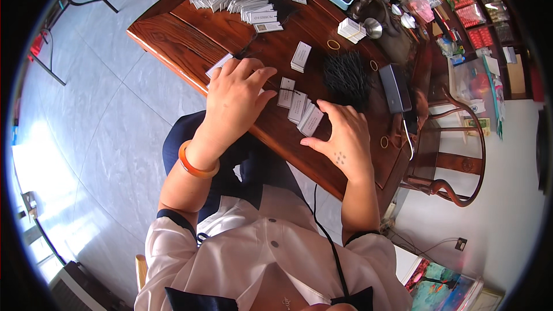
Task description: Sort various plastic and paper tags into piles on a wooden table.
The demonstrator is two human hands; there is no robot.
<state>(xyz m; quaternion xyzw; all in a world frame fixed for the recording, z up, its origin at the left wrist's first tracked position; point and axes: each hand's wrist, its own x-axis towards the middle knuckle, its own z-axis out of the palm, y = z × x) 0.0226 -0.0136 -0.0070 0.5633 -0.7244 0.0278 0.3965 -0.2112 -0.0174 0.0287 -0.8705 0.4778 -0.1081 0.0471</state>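
My left hand (pixel 233 98) is over the near left edge of the wooden table, thumb and index finger spread apart. A white tag (pixel 219 66) partly shows beyond its knuckles; what lies under the palm is hidden. My right hand (pixel 345 141) is open, thumb and index finger curved around the near end of a row of overlapping white tags (pixel 298 105). I cannot tell whether the fingertips touch them. Farther in lies a small stack of white tags (pixel 300 56). To its right is a bundle of black strings (pixel 347 76).
A large pile of strung tags (pixel 242 0) covers the far left of the table (pixel 173 37). Another tag stack (pixel 351 30) stands near a metal funnel-like piece (pixel 372 27). A dark box (pixel 395 88) with a white cable sits at the right. A wooden chair (pixel 461 161) stands beyond.
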